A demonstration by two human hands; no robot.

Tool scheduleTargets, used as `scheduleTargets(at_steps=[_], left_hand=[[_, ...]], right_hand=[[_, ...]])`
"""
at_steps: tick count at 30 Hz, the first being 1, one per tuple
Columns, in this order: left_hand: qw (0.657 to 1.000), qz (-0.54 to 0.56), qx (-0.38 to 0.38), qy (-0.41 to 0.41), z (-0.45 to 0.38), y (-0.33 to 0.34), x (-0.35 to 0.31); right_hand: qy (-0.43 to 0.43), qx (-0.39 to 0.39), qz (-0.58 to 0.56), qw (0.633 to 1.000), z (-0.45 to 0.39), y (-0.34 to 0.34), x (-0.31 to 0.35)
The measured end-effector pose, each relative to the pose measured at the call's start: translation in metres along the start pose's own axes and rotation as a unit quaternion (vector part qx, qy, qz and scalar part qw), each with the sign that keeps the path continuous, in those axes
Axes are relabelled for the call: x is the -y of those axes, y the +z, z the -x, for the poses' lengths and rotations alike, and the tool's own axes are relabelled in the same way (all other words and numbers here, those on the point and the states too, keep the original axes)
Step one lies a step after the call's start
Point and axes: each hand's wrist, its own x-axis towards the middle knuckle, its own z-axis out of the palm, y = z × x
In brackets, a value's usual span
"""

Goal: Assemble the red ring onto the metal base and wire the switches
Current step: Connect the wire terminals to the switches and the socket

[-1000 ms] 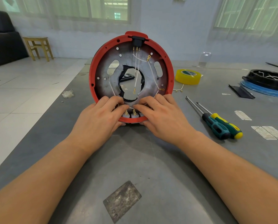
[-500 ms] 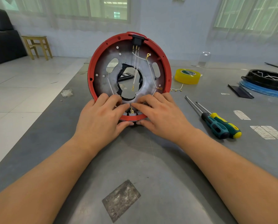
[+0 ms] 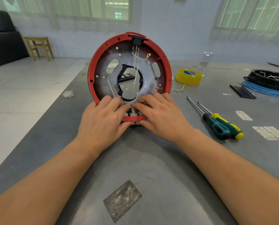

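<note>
1. Grey and scuffed, the metal-topped table [image 3: 151, 168] fills most of the view, with a tiled floor to its left and curtained windows behind.
2. At the middle of the table, the left hand [image 3: 103, 120] is seen gripping the lower left rim of the red ring [image 3: 93, 69]: its fingers are laid over the inner face and its thumb is pressed under the outer edge.
3. The right hand [image 3: 163, 117] is held in mirror fashion on the lower right rim, fingers curled onto the inner face and thumb tucked beneath, so that the two thumbs nearly meet.
4. The red ring is kept standing on its edge on the table, tilted slightly away, with the metal base [image 3: 151, 80] seated inside it.
5. Between the two sets of fingertips, grey switches [image 3: 133, 114] with brass terminals can be made out at the bottom of the ring.
6. A black socket [image 3: 136, 40] is fixed at the top of the ring, and thin white wires [image 3: 136, 67] are hung from it across the central hole of the base.
7. To the right of the hands, two screwdrivers [image 3: 219, 125] are laid side by side, one green and black, one yellow and green.
8. Farther back on the right, a roll of yellow tape [image 3: 189, 77] is placed flat, and a short wire with brass lugs [image 3: 177, 90] is lying just in front of it.
9. At the far right edge, a black ring part [image 3: 265, 83] is stacked on a blue one.
10. A wooden stool [image 3: 38, 47] is stood on the floor at the far left.
</note>
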Motion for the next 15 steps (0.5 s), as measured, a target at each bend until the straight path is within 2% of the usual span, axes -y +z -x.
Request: scheduleTargets(at_steps=[15], left_hand=[[0.999,0.032,0.007,-0.021,0.0012,0.0040,0.0055]], right_hand=[[-0.004,-0.016,-0.003,1.000,0.0015,0.0015,0.0004]])
